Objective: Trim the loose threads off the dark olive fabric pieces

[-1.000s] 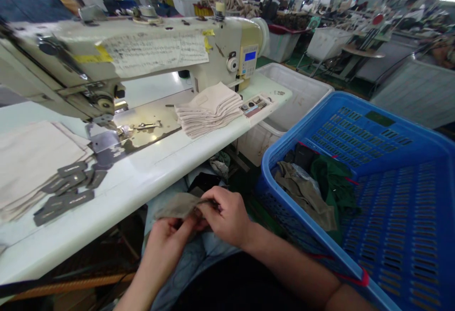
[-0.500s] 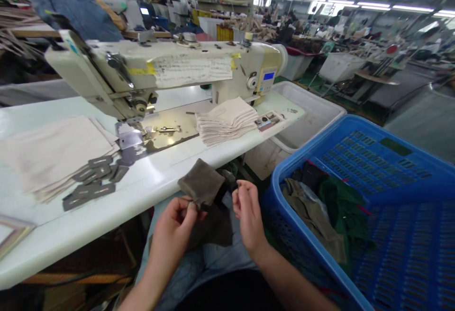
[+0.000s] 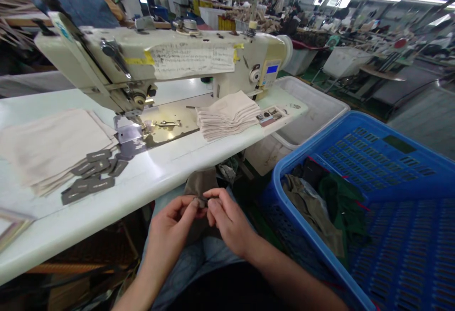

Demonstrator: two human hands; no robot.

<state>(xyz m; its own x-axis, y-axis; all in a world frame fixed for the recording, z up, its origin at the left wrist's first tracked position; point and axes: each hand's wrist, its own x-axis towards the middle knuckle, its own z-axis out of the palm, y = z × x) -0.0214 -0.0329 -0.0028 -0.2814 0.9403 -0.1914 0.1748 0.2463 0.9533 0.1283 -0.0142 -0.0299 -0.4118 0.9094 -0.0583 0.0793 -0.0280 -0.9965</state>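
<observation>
A grey-brown fabric piece [image 3: 201, 181] hangs over my lap, just below the front edge of the sewing table. My left hand [image 3: 174, 225] is closed in a pinch on a bunched part of it. Right beside it, my right hand [image 3: 227, 218] pinches at the same bunched spot with thumb and forefinger. The fingertips of both hands nearly touch, and they hide the small dark detail between them. Part of the cloth also drops below the hands.
A sewing machine [image 3: 192, 57] stands on the white table [image 3: 152, 178]. Pale cloth stacks lie left [image 3: 53, 145] and right [image 3: 227, 114] of its needle, with several grey tabs [image 3: 94, 171] near the left one. A blue basket [image 3: 280, 178] holding dark garments is at my right.
My right hand has moved left to meet the left hand at the cloth. The fabric's upper part, spread out before, now hangs partly behind the fingers. The view has tipped slightly downward.
</observation>
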